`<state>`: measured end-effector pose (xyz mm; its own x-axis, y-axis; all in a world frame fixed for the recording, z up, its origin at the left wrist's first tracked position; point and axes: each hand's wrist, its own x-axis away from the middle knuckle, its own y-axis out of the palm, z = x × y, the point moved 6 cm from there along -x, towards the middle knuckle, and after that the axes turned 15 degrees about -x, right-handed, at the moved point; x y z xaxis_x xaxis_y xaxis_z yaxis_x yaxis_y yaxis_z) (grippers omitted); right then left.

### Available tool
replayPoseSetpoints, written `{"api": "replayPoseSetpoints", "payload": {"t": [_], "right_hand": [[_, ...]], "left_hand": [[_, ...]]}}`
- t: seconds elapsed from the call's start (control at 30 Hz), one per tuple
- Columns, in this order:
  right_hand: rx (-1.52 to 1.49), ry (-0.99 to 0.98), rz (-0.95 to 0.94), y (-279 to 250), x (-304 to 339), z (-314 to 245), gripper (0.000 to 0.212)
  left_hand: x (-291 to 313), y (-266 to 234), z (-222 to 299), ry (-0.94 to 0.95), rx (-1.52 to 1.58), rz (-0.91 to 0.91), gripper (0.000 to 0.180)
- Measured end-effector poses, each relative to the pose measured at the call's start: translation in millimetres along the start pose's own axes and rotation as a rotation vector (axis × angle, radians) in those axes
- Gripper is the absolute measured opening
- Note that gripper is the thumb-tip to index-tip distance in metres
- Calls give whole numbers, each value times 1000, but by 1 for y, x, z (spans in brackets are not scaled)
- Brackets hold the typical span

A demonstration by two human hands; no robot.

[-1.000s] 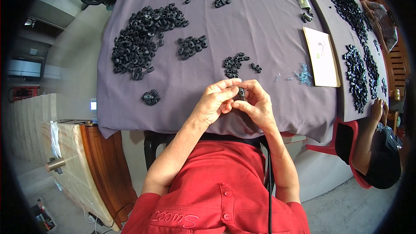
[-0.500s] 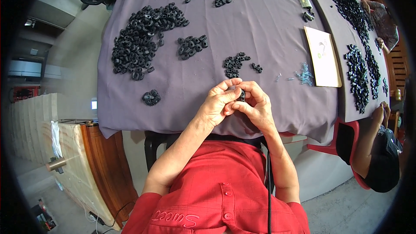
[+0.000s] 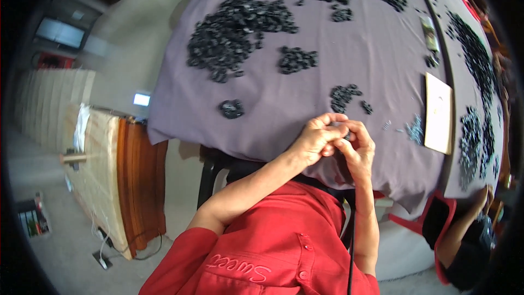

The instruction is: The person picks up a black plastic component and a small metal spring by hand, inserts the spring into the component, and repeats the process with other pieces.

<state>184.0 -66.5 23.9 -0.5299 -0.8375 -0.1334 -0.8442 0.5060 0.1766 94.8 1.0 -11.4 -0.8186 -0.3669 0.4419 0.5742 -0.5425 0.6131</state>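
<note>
My left hand [image 3: 315, 141] and my right hand [image 3: 359, 145] meet over the table's near edge. Between their fingertips they pinch a small black plastic part [image 3: 347, 136], mostly covered by the fingers. Just beyond my hands lies a small cluster of similar black parts [image 3: 344, 97], with a few loose ones [image 3: 366, 107] beside it. A little heap of thin metal springs [image 3: 416, 130] sits to the right. Farther left are a single clump of black parts [image 3: 231, 108], a medium pile [image 3: 297, 60] and a large pile [image 3: 226, 38].
A purple-grey cloth [image 3: 273, 104] covers the table. A pale board [image 3: 438, 113] and a tube-like packet [image 3: 429, 34] lie at the right. More black parts [image 3: 470, 142] cover the adjoining table, where another person's hand [image 3: 483, 199] rests at the edge. A wooden cabinet [image 3: 139, 180] stands left.
My view has swung, so the table and piles appear farther right and tilted. Both hands stay together on the black part, which now shows less between the fingers.
</note>
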Motion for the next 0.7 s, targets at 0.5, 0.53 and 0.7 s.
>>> {"api": "replayPoseSetpoints", "payload": {"t": [0.5, 0.53, 0.7], "right_hand": [[-139, 180, -47, 1, 6, 9, 29], [-130, 174, -49, 2, 5, 8, 27], [-108, 161, -27, -1, 8, 11, 24]], "left_hand": [[146, -113, 128, 875, -1264, 1078, 8], [154, -119, 133, 905, -1314, 1110, 9], [139, -129, 122, 909, -1519, 1088, 12]]}}
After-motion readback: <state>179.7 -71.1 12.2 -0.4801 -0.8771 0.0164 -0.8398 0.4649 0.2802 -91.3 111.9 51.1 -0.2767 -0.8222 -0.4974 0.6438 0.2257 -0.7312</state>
